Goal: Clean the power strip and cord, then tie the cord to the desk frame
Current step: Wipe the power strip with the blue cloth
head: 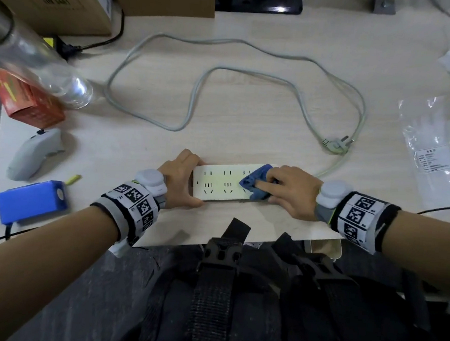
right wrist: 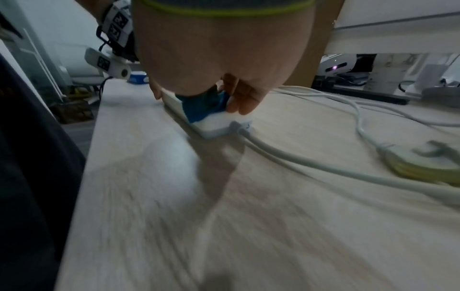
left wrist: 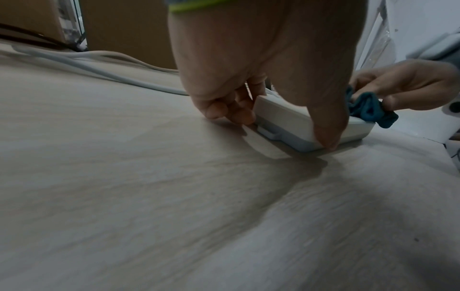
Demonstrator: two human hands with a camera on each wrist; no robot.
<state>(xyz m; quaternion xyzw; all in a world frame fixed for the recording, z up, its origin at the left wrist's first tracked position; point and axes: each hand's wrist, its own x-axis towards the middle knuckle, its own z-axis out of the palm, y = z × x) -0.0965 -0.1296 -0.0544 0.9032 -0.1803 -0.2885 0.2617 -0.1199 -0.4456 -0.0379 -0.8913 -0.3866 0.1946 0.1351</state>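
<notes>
Near the tabletop's (head: 146,149) front edge lies the power strip (head: 219,182); the left hand (head: 180,179) grips its left end, thumb on the near side and fingers on the far side. The right hand (head: 291,190) pinches a crumpled blue cloth (head: 254,184) against the strip's right end. Beyond, the cord (head: 197,85) loops loosely across the tabletop, its plug (head: 337,145) lying right of centre.

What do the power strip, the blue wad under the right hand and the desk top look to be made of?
Power strip: hard moulded plastic, cream and faintly glossy, with crisp edges and cut socket slots.
Blue wad: soft cloth, probably microfibre; it bunches into folds under the right hand.
Desk top: pale wood-grain surface, matte; likely laminate rather than solid wood, though the pictures cannot settle that.
</notes>
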